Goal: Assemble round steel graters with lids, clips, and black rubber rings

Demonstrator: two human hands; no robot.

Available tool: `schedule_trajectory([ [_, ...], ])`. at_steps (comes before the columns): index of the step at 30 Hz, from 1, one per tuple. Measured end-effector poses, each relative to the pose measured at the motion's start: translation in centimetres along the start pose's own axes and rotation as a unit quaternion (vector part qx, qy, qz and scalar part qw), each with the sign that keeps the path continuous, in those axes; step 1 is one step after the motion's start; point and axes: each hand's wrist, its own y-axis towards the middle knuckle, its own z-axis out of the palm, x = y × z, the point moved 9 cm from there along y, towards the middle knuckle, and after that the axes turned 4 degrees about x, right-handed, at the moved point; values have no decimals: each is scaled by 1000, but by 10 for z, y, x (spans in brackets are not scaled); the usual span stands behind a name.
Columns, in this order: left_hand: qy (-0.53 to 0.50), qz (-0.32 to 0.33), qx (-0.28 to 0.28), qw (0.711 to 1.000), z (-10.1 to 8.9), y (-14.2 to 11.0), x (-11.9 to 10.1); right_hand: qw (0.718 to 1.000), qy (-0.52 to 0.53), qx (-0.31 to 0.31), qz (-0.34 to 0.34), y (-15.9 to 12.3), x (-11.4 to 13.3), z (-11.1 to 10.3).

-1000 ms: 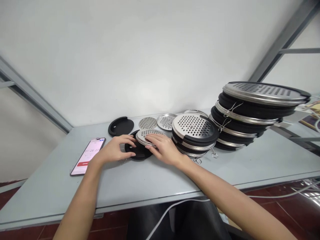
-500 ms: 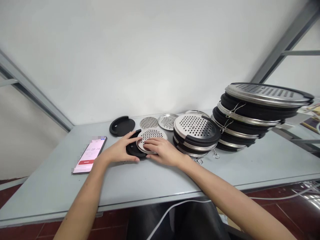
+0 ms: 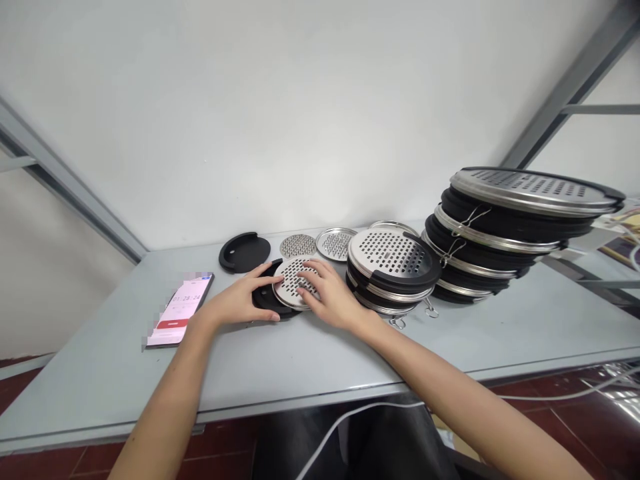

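My left hand [image 3: 245,298] grips the left side of a black round holder [image 3: 267,298], thumb along the near edge and fingers at the far edge. A round metal grater plate [image 3: 290,280] with rows of holes lies partly over the holder, its right side beneath my right hand. My right hand [image 3: 330,297] is open, fingers and thumb spread over the plate. Whether its fingertips press on the metal is hard to tell. Behind lie a small grater disc [image 3: 298,246], a rimmed grater plate [image 3: 334,244] and another black holder [image 3: 245,253].
To the right stands a short stack of graters [image 3: 393,267] in black holders, with wire loops at its base. A taller, leaning stack [image 3: 500,233] rises beyond it. A phone [image 3: 181,310] lies on the left of the grey table [image 3: 280,373], before a white wall.
My right hand has shifted slightly up and its fingers have spread, with the thumb now over the plate rather than at its near edge. My left hand stays on the holder.
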Motion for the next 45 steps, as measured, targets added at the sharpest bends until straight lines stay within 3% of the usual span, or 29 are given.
schedule_trajectory([
  [4,-2,-5,-2,1000,-1,-1,0,995,-26,-24,91,-1,-18,-1],
  [8,0,-18,-10,1000,-1,-2,4,991,-25,-3,128,-2,-25,4],
  [17,5,-29,-10,1000,1,0,8,994,-2,38,106,0,-23,11],
  [28,7,-35,-20,999,0,1,7,995,3,40,94,1,-30,18],
  [45,20,-27,-51,998,-3,3,-1,998,4,53,36,6,-20,26],
])
